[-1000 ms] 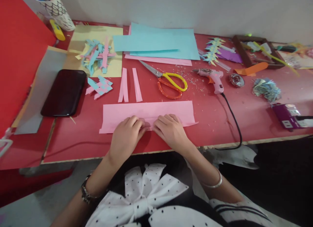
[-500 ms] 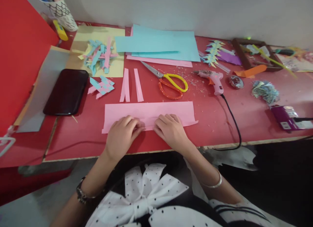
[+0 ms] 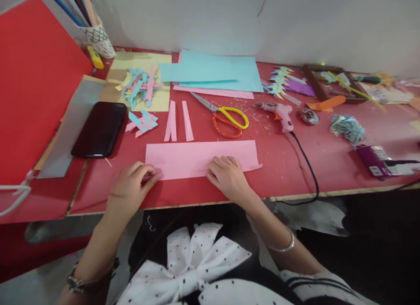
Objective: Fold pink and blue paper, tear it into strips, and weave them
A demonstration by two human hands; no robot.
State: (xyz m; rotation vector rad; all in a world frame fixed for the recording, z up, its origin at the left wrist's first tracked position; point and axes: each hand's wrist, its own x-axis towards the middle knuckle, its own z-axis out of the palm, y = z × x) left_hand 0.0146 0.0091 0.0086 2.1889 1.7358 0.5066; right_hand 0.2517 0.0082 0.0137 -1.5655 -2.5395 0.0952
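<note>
A wide strip of pink paper (image 3: 197, 158) lies across the red table in front of me, its near edge folded up in a narrow band that lifts slightly at the right end. My left hand (image 3: 129, 189) pinches the paper's near left corner between thumb and fingers. Right of the middle, my right hand (image 3: 229, 177) has its curled fingers closed on the folded edge. Just beyond the paper lie thin folded pink strips (image 3: 187, 123) and open-bladed scissors (image 3: 229, 117) with red and yellow handles.
A black phone (image 3: 100, 129) and a woven paper piece (image 3: 144, 122) lie at left. Blue sheets (image 3: 219, 71) and a pile of paper strips (image 3: 141, 84) sit at the back. To the right are a pink glue gun (image 3: 278, 112), its cord (image 3: 308, 165) and a purple box (image 3: 374, 160).
My left hand has slid left along the near edge to the paper's corner. My right hand stays on the folded edge. The camera view has shifted slightly.
</note>
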